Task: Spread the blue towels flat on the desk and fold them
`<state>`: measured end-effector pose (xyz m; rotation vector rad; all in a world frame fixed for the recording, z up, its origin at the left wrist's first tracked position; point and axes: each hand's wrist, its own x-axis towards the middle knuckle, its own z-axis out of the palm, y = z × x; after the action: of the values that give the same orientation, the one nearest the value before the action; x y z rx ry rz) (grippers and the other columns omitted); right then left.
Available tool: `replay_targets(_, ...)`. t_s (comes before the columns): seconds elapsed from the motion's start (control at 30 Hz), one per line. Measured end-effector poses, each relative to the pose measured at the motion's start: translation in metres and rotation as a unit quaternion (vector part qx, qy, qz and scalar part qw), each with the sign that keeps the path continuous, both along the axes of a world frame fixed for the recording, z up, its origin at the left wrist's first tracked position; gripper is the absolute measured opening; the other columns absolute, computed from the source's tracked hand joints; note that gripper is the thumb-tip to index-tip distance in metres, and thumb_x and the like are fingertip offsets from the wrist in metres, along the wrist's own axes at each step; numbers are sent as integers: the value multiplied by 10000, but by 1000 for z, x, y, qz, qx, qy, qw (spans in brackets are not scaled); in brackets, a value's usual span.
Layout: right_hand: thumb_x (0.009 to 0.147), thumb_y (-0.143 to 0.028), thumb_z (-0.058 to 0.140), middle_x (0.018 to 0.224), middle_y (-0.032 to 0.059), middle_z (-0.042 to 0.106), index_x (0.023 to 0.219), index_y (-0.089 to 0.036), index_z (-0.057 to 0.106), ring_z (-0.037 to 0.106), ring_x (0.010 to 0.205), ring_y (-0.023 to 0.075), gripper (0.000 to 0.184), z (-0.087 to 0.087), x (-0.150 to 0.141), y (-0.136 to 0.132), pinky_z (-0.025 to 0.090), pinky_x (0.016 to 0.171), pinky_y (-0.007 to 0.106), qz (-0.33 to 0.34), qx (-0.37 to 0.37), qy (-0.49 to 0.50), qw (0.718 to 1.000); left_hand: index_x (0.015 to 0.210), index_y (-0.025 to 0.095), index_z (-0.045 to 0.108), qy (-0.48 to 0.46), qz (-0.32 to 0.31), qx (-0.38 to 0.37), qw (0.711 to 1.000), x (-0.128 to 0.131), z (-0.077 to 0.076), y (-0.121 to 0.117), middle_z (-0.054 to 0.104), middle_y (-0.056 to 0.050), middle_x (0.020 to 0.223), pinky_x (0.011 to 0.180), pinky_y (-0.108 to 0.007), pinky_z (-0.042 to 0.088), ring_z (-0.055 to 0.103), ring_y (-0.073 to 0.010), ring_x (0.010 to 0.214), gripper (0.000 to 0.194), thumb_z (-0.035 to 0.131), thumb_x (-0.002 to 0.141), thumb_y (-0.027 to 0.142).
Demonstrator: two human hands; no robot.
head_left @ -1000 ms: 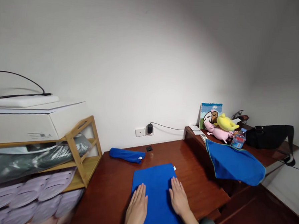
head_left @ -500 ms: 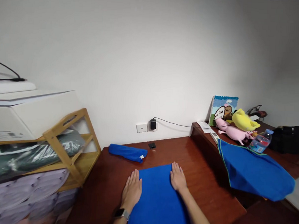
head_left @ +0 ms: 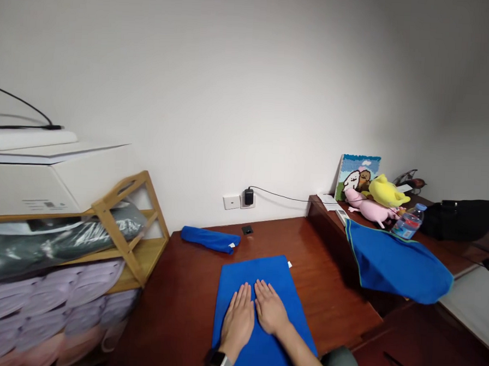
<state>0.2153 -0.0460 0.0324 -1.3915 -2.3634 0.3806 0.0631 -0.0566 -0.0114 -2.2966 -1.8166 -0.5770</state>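
Observation:
A blue towel [head_left: 272, 272] lies spread flat on the brown wooden desk, with a small white tag at its far right corner. My left hand [head_left: 238, 319], a watch on its wrist, rests palm down on the towel with fingers stretched out. Close beside it, my right hand [head_left: 271, 310] also lies flat on the cloth, fingers extended. Neither hand grips anything. Farther back on the desk is a rolled or folded blue towel [head_left: 209, 239] with a white tag.
Another blue towel [head_left: 396, 262] drapes off the raised ledge at right. On that ledge are a pink plush toy [head_left: 368, 207], a yellow plush toy [head_left: 387, 191] and a bottle [head_left: 408, 221]. A wooden rack [head_left: 131, 221] stands left; a black plug [head_left: 248, 196] sits in the wall.
Both hands have moved inward from the towel's side edges and nearer to me, now close together on its middle. The view has shifted slightly, showing the towel's far edge and tag.

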Motion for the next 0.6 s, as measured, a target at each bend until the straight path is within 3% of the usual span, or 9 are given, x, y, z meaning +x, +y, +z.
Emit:
replay_targets(0.2,1093,-319,257,1733,121,294,1678,-92,352,258,1628,241,634,11,66,5,209,1341,450,-141,-56,-62,986,1552,68,525,-19,97,-26,995,-49,-1,-8,523,-174,1630,1279,-485,400,489,-272,1530,631,222,1054,311)
replay_targets(0.33,1095,-347,250,1738,122,283,1673,-65,353,242,1633,251,651,14,100,7,184,1347,445,-184,-50,-76,979,1538,16,524,-35,138,6,990,-84,-5,-13,556,-221,1595,1271,-526,407,525,-307,1502,669,193,1048,328)
replay_targets(0.43,1108,-371,223,1745,130,265,1672,-46,343,223,1639,250,662,20,88,16,174,1351,441,-174,-16,-57,983,1571,39,487,-34,101,43,993,-80,10,4,530,-204,1624,1287,-532,383,480,-305,1536,662,198,1063,349)
replay_targets(0.6,1110,-346,197,1739,132,294,1673,-44,339,231,1638,235,653,36,16,57,182,1350,432,-86,-4,-22,996,1595,89,467,-5,3,-14,1000,-25,47,63,469,-146,1678,1310,-451,347,402,-246,1585,613,240,1070,312)
